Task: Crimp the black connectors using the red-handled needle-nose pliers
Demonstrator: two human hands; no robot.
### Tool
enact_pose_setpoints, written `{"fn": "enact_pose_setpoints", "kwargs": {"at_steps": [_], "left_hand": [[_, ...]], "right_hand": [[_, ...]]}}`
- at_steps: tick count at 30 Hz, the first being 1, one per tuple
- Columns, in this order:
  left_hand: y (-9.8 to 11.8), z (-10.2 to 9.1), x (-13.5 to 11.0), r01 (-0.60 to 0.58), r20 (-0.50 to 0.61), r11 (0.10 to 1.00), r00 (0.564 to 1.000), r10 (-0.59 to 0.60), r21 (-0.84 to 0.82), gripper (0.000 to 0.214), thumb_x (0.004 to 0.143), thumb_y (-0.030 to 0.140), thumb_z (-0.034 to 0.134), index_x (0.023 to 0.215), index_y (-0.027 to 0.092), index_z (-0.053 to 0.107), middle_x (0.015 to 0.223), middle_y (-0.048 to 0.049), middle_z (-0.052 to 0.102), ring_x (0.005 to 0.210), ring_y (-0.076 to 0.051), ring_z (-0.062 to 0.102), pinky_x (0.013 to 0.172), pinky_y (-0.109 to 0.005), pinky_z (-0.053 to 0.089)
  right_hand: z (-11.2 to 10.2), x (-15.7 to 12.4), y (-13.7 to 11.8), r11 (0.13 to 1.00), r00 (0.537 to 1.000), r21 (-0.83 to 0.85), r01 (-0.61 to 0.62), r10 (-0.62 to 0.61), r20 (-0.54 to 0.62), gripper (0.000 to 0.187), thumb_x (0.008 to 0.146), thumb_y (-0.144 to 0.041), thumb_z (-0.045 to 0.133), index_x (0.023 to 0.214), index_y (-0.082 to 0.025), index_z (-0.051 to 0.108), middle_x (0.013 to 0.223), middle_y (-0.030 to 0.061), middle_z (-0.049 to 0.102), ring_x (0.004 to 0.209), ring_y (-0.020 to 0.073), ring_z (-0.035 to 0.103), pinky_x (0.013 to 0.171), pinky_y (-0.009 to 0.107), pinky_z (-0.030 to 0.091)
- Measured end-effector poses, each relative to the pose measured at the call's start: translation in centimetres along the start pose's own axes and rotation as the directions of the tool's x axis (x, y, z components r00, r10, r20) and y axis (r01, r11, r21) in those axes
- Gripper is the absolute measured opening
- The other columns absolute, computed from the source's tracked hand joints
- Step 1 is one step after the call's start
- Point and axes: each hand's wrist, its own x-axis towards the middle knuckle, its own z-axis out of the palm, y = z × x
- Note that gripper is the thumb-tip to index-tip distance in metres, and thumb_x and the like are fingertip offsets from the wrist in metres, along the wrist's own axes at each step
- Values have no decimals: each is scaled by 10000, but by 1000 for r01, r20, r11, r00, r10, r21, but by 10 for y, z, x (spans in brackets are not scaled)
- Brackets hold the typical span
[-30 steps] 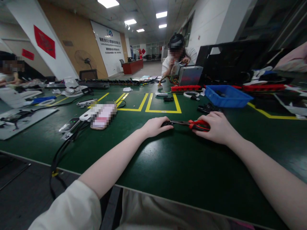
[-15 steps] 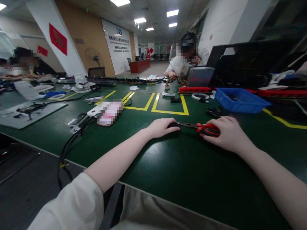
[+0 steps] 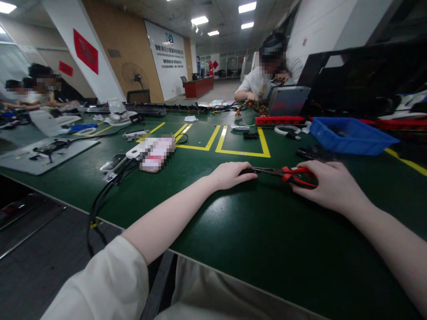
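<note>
My right hand [image 3: 333,184] is closed around the red and black handles of long-nose pliers [image 3: 286,174]. Their slim metal jaws point left and meet a small black part [image 3: 247,171]. That part sits pinched between the thumb and fingers of my left hand [image 3: 230,174]; most of it is hidden, so its kind does not show. Both hands are low over the green tabletop [image 3: 233,231]. Just beyond the pliers lies a pile of black pieces [image 3: 310,153], partly behind my right hand.
A blue tray [image 3: 353,138] with dark pieces stands at the right. Yellow tape [image 3: 243,154] marks rectangles on the table, near a small black piece [image 3: 250,135]. Left are a phone [image 3: 156,155], black cables [image 3: 106,191] and a grey mat [image 3: 66,155]. Across the table a person [image 3: 256,84] works.
The whole view has shifted slightly, so things appear a little further right. The pliers' handles look somewhat wider apart; both hands keep their holds.
</note>
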Motion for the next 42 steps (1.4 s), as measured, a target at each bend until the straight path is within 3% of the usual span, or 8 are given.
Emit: {"fn": "enact_pose_setpoints", "kwargs": {"at_steps": [10, 16, 21, 28, 33, 37, 40, 42], "left_hand": [[-1, 2, 1, -14, -6, 1000, 1000, 14, 14, 360, 949, 496, 527, 1136, 201, 613, 1092, -50, 694, 976, -234, 651, 792, -317, 489], [-2, 3, 1, -28, -15, 999, 999, 29, 29, 370, 931, 482, 565, 1165, 197, 595, 1132, -46, 680, 1016, -225, 641, 818, -318, 492], [-2, 4, 0, -36, -24, 999, 999, 37, 35, 384, 936, 485, 557, 1195, 204, 586, 1156, -47, 660, 1044, -226, 632, 842, -323, 498], [-3, 4, -2, -74, -8, 996, 997, 75, 48, 414, 941, 498, 547, 1239, 219, 622, 1169, -58, 585, 1004, -196, 627, 853, -304, 497], [-6, 6, -1, -99, -20, 994, 995, 101, 53, 414, 945, 480, 551, 1258, 223, 638, 1139, -64, 585, 1034, -201, 599, 873, -308, 488], [-10, 9, 1, -161, -40, 985, 986, 164, 63, 420, 944, 463, 560, 1255, 197, 650, 1128, -82, 597, 1046, -217, 585, 904, -337, 483], [-12, 10, 2, -191, -48, 980, 980, 194, 59, 421, 943, 460, 563, 1243, 181, 660, 1136, -91, 609, 1042, -222, 589, 916, -355, 482], [-11, 11, 2, -198, -58, 978, 978, 202, 57, 393, 951, 438, 557, 1231, 186, 666, 1152, -94, 614, 1053, -222, 591, 931, -362, 480]], "right_hand": [[1, 1, 1, 1000, 999, 12, 16, -16, 42, 491, 726, -525, 607, 1088, -194, 576, 1071, 139, 679, 980, 331, 619, 893, 500, 414], [-4, 0, -7, 997, 992, 8, 82, -83, 95, 530, 806, -460, 560, 1275, -214, 531, 1118, 138, 654, 1022, 336, 613, 874, 490, 437], [-6, 0, -8, 996, 993, 20, 84, -86, 84, 481, 808, -465, 543, 1221, -218, 563, 1153, 145, 642, 1074, 348, 594, 925, 512, 411], [-2, -1, -3, 1000, 998, -1, -10, 10, 59, 471, 817, -470, 536, 1202, -201, 571, 1191, 165, 626, 1107, 365, 569, 920, 508, 407], [6, -1, 8, 992, 987, 7, -130, 128, 94, 616, 819, -688, 486, 1158, -191, 615, 1140, 166, 655, 1063, 370, 588, 882, 526, 442], [12, 0, 15, 967, 963, 73, -244, 233, 135, 648, 810, -744, 453, 1114, -210, 656, 1142, 140, 664, 1070, 346, 596, 846, 504, 483], [5, 0, 11, 971, 969, 50, -235, 230, 93, 639, 813, -722, 466, 1103, -190, 670, 1156, 155, 656, 1089, 357, 592, 851, 519, 486], [-9, -1, 2, 987, 987, 26, -158, 158, -16, 569, 836, -662, 492, 1101, -190, 668, 1143, 155, 660, 1085, 355, 597, 873, 535, 476]]}}
